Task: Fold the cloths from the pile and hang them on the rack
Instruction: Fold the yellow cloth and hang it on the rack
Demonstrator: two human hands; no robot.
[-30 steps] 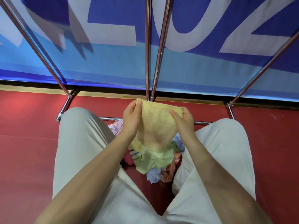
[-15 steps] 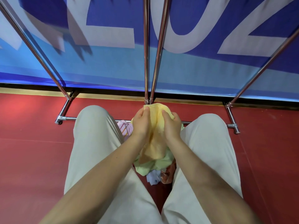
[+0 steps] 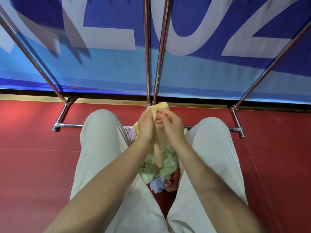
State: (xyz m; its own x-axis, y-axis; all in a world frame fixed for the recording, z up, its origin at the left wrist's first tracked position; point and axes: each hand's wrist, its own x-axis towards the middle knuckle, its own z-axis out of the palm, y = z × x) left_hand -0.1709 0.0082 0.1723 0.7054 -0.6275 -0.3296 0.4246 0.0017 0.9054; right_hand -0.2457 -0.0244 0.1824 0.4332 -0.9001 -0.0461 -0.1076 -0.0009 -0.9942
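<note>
Blue banner point(image 3: 202, 73) behind the rack bears large white "202", partly cropped.

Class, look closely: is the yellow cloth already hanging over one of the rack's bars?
No, the yellow cloth hangs from the left hand and right hand, above the pile.

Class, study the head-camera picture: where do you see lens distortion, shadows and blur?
Head view: the wide lens splays the rack's poles outward like a fan; soft shadows of unseen things fall on the banner at upper left; the yellow cloth and both hands look slightly soft, the edges blurrier.
</note>
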